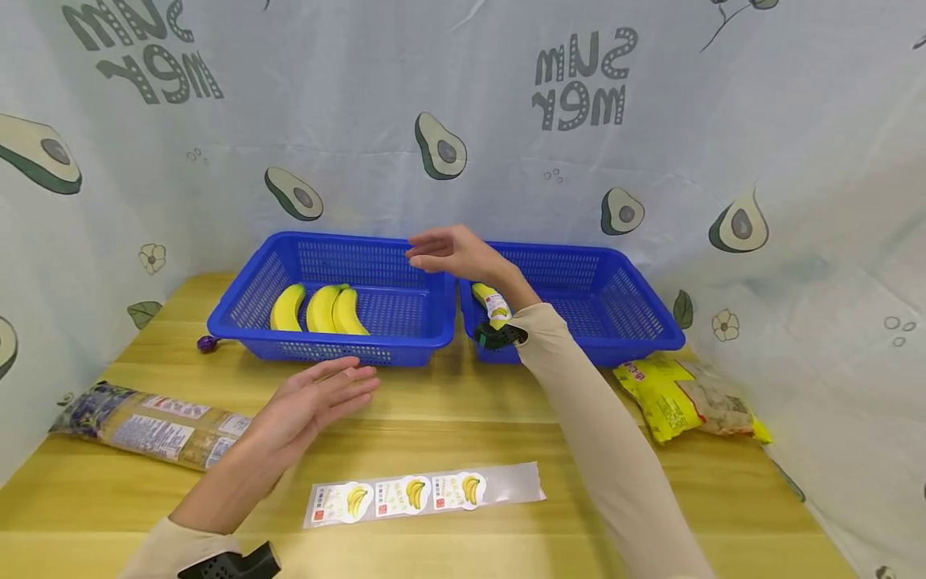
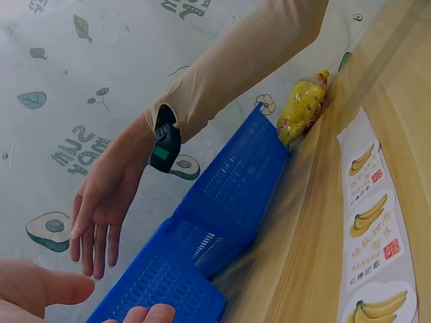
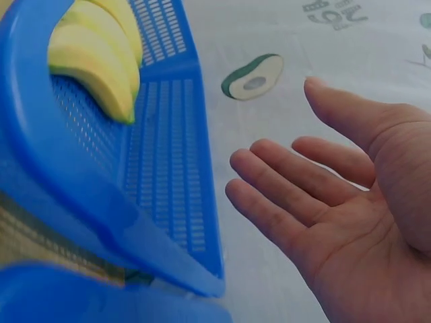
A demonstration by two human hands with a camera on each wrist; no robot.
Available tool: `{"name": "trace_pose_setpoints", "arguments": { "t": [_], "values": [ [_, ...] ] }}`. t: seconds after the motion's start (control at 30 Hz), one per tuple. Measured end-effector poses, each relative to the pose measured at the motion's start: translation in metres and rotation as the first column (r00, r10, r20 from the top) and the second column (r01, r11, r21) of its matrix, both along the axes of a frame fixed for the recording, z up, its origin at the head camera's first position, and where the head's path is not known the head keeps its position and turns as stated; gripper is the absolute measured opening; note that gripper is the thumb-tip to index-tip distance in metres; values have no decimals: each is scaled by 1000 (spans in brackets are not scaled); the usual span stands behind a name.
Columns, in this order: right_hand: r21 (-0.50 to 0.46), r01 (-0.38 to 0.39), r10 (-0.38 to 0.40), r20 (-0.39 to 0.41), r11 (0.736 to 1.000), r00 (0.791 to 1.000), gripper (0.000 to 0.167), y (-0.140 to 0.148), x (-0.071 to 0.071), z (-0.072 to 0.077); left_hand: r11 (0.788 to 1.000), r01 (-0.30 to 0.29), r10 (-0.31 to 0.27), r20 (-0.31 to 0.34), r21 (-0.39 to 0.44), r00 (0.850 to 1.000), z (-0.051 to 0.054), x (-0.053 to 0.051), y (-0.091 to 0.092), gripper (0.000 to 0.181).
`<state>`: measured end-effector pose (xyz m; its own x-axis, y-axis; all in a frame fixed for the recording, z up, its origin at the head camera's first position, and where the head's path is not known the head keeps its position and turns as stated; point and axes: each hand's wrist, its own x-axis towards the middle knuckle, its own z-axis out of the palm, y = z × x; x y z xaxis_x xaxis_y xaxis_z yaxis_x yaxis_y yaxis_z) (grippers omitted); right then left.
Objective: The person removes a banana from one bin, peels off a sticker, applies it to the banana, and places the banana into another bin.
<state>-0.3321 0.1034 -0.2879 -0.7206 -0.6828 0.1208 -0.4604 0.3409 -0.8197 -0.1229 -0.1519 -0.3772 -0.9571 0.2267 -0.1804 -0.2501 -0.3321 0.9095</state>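
Observation:
My right hand [image 1: 463, 253] hovers above where two blue baskets meet, fingers extended and holding nothing; its bare palm shows in the right wrist view. Several yellow bananas [image 1: 321, 310] lie in the left basket [image 1: 427, 351]. Inside the right basket [image 1: 640, 322] is a banana with a sticker [image 1: 497, 307], partly covered by my right wrist. My left hand [image 1: 307, 410] is raised in front of the left basket, its fingers loosely extended with nothing in them. Below it on the table lies a clear strip [image 1: 517, 482] bearing three banana stickers [image 1: 402, 496].
A long printed packet [image 1: 155, 426] lies on the wooden table [image 1: 434, 426] at the left, partly behind my left forearm. On the right, a yellow bag [image 1: 669, 394] sits against the right basket. A small purple item [image 1: 207, 344] is beside the left basket. Behind hangs an avocado-print curtain [image 1: 376, 96].

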Motion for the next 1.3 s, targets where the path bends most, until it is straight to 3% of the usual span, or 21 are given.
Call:
{"name": "trace_pose_setpoints", "arguments": {
  "t": [0.2, 0.37, 0.53, 0.73, 0.83, 0.97, 1.13, 1.3],
  "values": [
    [22, 0, -1, 35, 1000, 999, 46, -16, -3, -1, 999, -38, 38, -10, 30, 999, -4, -1, -17, 63],
    [58, -20, 16, 70, 998, 997, 48, -30, -5, 0, 981, -181, 178, 35, 74, 983, -5, -1, -28, 60],
    [59, -54, 46, 127, 997, 991, 50, -42, -11, -2, 940, -330, 318, 131, 88, 939, -2, -1, -40, 49],
    [32, -59, 52, 194, 998, 980, 50, -49, -19, -5, 886, -429, 391, 214, 174, 895, 3, -3, -59, 35],
    [21, -68, 61, 227, 997, 972, 51, -54, -25, -8, 844, -482, 428, 246, 235, 869, 4, -5, -72, 37],
    [29, -68, 58, 278, 997, 959, 51, -61, -33, -15, 784, -558, 483, 299, 271, 823, 7, -13, -84, 49],
    [62, -68, 44, 325, 996, 945, 51, -67, -38, -21, 755, -613, 530, 333, 234, 780, 9, -23, -90, 69],
    [87, -101, 65, 341, 991, 938, 47, -74, -43, -27, 725, -640, 543, 359, 254, 759, 9, -29, -99, 68]
  ]
}}
